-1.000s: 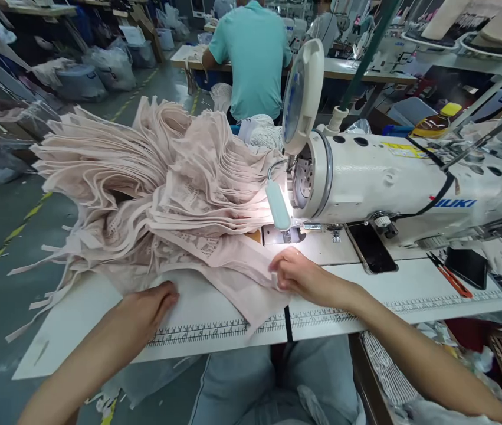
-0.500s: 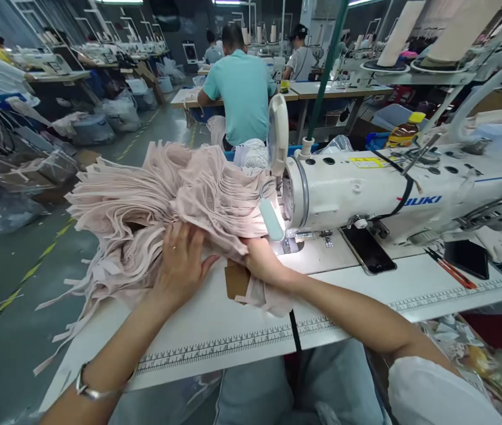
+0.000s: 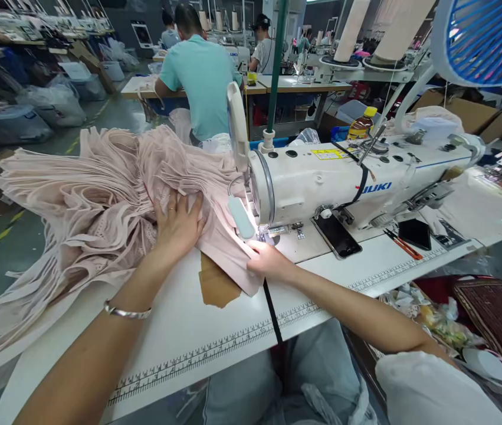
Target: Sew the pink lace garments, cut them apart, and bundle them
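Note:
A thick bundle of pale pink fabric pieces [image 3: 87,189] lies on the left of the sewing table, with strips hanging off its edge. My left hand [image 3: 179,227] rests on the bundle, fingers spread and pressing down. My right hand [image 3: 271,260] pinches the edge of one pink fabric piece [image 3: 228,248] between thumb and fingers, just in front of the needle area. That piece lies smooth between my hands and runs toward the white sewing machine [image 3: 317,183]. A pale green plate [image 3: 242,217] hangs by the machine head, hiding part of the cloth.
A brown patch [image 3: 217,283] lies on the table under the fabric. To the right are a phone [image 3: 337,236], orange-handled tweezers [image 3: 403,245] and a black flat object [image 3: 414,234]. A ruler strip [image 3: 197,360] lines the front edge. Ahead, a person in turquoise [image 3: 200,82] sits.
The view has swung right. My right hand has drawn the fabric edge out from the crumpled cloth, and the piece now lies flatter. More of the brown patch shows.

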### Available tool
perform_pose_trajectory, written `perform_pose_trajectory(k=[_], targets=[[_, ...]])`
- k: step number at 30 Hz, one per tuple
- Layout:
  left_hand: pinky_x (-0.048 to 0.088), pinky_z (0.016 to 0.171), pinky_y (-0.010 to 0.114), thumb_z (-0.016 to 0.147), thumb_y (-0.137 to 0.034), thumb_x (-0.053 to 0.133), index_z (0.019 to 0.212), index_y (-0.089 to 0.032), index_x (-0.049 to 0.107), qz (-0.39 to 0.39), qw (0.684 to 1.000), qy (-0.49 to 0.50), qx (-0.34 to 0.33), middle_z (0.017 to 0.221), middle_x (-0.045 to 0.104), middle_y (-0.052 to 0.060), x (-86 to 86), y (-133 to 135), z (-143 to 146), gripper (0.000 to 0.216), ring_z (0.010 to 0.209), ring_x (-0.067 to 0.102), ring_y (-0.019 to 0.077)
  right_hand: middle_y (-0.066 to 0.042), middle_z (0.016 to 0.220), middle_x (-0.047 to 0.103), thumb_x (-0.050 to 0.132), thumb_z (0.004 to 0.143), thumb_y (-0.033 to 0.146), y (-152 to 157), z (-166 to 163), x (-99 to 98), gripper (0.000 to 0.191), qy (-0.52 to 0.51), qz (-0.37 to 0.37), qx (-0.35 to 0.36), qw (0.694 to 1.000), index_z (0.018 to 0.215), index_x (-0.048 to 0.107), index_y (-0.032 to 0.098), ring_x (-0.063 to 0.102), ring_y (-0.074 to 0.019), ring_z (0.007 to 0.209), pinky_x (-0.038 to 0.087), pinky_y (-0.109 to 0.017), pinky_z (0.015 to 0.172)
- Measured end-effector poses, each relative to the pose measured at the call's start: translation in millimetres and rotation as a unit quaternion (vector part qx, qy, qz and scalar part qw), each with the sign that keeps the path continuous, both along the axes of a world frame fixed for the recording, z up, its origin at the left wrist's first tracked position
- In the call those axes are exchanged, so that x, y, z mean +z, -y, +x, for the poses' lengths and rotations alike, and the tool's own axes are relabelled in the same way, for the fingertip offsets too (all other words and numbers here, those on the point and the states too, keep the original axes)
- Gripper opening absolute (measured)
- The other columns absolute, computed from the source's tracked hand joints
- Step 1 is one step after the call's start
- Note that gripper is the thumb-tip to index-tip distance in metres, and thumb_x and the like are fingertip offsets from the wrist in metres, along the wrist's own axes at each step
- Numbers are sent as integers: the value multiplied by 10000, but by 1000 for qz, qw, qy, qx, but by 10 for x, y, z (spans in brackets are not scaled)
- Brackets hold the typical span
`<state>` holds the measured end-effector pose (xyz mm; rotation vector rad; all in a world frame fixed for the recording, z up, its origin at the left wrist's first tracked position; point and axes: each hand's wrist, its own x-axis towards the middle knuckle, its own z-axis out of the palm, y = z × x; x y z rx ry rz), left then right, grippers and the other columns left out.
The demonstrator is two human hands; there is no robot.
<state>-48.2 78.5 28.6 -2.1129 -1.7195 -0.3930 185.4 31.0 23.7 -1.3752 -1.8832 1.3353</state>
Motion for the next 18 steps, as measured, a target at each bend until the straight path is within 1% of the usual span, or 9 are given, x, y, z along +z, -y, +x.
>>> perform_pose_trajectory(k=[3,4,6,9,12,13,15,17,18], targets=[[442,955,493,928,-191,495,1201,-80,571,185,981,40,-37,1190,573,216,0,360,84,304,1147,541,350,32,682,494,553,670,172,89,221,10,37,-24,-34,3,999,684,520,181,479,-134,697,330,-231,599],[465,884,442,904,-170,545,1117,-86,582,262,962,48,-69,1075,598,187,-12,501,135,232,1043,573,318,28,707,513,566,689,196,125,272,8,38,-46,-46,3,998,710,543,176,490,-133,709,340,-227,608],[464,790,375,861,-124,622,1020,-115,569,303,934,36,-189,901,605,114,-44,761,248,169,879,585,256,28,741,530,594,711,236,193,328,-7,96,-107,-76,3,991,758,539,174,511,-123,712,365,-213,613],[464,867,369,901,-97,570,1074,-113,579,146,912,-15,-383,955,659,106,-87,989,367,174,947,607,244,31,721,564,593,744,259,254,305,-45,178,-208,-196,38,958,849,466,190,556,-115,628,428,-211,592],[410,1036,432,976,-186,461,1320,-70,519,-6,901,-46,-431,1258,628,156,-132,989,359,368,1199,547,294,-5,704,630,531,822,259,249,280,-56,182,-233,-299,78,922,946,417,191,610,-146,547,498,-256,560],[408,1040,445,983,-199,436,1363,-68,498,-23,904,-53,-424,1305,605,162,-147,958,332,406,1215,538,306,-20,718,648,509,861,273,234,302,-44,162,-211,-295,78,929,962,415,187,621,-152,535,511,-268,555],[452,968,444,962,-129,401,1379,-90,513,-23,914,-83,-396,1321,594,173,-167,893,262,433,1148,578,313,-37,736,670,482,936,347,183,408,6,171,-107,-220,50,968,970,440,184,639,-162,542,531,-283,566],[489,866,420,882,12,365,1351,-120,563,-11,926,-127,-355,1264,623,179,-158,853,199,526,1027,627,301,-74,787,693,465,976,413,95,573,82,243,86,-67,1,994,960,509,174,683,-198,659,551,-311,646],[498,823,406,836,61,350,1336,-126,584,-15,929,-153,-336,1230,637,181,-143,845,177,583,973,641,294,-106,828,702,453,991,400,30,661,126,258,196,16,-26,980,951,547,163,699,-229,759,552,-329,702]])
